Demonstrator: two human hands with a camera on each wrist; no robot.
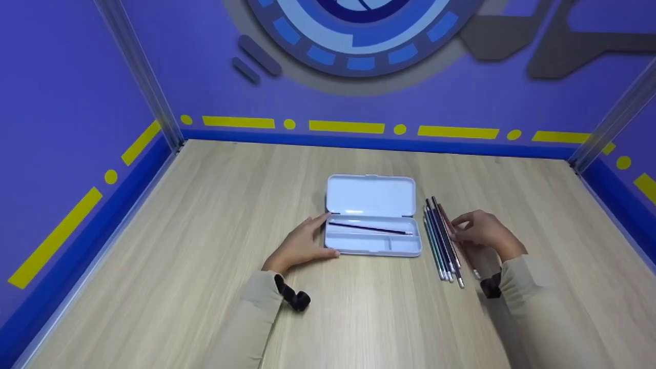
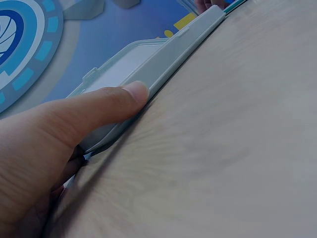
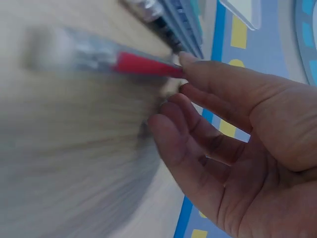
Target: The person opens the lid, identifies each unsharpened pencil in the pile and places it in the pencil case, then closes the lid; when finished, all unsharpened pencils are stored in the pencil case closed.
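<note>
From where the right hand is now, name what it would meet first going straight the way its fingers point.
Beyond the red pencil it holds, the right hand would probably meet the dark pencils beside it first; the exact gap is hard to judge.

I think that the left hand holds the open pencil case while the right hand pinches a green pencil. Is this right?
Not quite: the pencil's colour is wrong. The right wrist view shows the right hand pinching a red pencil. The left hand does hold the open pencil case.
</note>
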